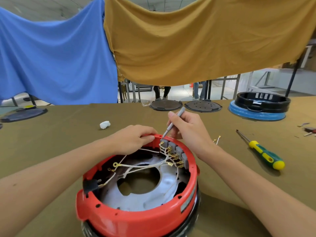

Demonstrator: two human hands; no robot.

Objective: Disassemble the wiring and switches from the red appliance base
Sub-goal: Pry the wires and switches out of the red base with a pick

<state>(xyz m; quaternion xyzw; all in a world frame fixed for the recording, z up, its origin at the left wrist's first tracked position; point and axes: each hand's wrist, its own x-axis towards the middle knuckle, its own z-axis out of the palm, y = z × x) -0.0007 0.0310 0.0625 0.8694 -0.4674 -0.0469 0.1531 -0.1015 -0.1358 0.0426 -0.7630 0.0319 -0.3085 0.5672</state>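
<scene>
On the red base, four grey switches; right hand grips one tool.

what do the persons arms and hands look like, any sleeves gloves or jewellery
Both arms are bare from the frame edge to the wrist, with no sleeve in view. The left hand and right hand wear no gloves. No rings, watch or bracelet show on either. The nails look short and unpainted. There is a small dark mark on the left forearm.
</scene>
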